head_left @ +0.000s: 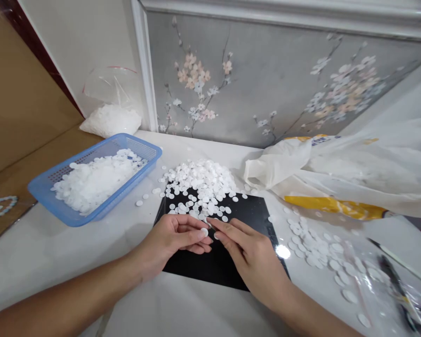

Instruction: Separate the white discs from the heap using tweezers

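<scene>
My left hand [177, 238] is closed in a pinch on a small white round disc [204, 232] over a black mat [228, 267]. My right hand [247, 248] lies just beside it, fingers extended and together, its fingertips touching the disc or something thin at the same spot; I cannot make out what. A heap of the same white discs [201, 180] covers the mat's far edge, just beyond both hands.
A blue plastic basket [44, 189] holding many white discs stands at the left. A clear bag of discs [110, 119] leans on the wall behind it. A white and yellow plastic bag [354, 173] lies at right, with loose discs [312, 245] and clear packets [389, 285] near it.
</scene>
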Demonstrator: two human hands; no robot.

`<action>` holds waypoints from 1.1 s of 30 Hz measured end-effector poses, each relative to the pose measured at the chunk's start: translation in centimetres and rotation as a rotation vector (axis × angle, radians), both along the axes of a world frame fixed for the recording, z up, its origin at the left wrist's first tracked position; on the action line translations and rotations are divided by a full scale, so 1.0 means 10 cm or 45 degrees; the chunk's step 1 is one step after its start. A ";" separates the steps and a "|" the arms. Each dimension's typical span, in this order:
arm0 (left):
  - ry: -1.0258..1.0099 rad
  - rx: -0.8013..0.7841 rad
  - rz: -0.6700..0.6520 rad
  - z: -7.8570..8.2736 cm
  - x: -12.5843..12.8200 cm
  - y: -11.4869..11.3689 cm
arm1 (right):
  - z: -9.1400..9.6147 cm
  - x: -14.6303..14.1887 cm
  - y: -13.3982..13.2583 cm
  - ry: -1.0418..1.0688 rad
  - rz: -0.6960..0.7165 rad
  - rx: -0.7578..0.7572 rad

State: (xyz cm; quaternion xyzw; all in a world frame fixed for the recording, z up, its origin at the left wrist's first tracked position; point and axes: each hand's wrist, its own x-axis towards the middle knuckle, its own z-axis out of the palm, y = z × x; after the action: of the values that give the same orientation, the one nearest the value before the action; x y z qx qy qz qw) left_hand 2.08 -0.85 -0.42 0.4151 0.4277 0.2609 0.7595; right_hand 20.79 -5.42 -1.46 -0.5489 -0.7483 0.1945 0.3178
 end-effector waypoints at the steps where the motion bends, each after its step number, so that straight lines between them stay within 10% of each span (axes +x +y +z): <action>1: 0.006 0.006 0.000 0.00 0.00 0.00 | 0.00 0.01 0.01 0.037 -0.019 -0.031; 10: -0.003 0.172 0.108 0.02 -0.02 0.08 | 0.00 0.17 0.17 0.130 -0.331 -0.207; 19: 0.099 0.179 0.127 0.01 -0.06 0.15 | -0.10 0.17 0.20 0.090 -0.030 -0.301; 27: 0.930 1.160 -0.324 -0.04 -0.08 0.07 | -0.08 0.13 0.18 0.041 0.035 -0.300; 33: 1.018 1.232 -0.391 -0.07 -0.08 0.08 | -0.10 0.09 0.14 0.104 0.181 -0.333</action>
State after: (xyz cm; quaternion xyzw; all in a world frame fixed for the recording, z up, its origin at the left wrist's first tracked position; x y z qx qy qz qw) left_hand 1.25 -0.07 -1.08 0.8321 0.4476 0.1378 0.2972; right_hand 21.67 -4.05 -2.48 -0.5229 -0.7399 0.3344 0.2594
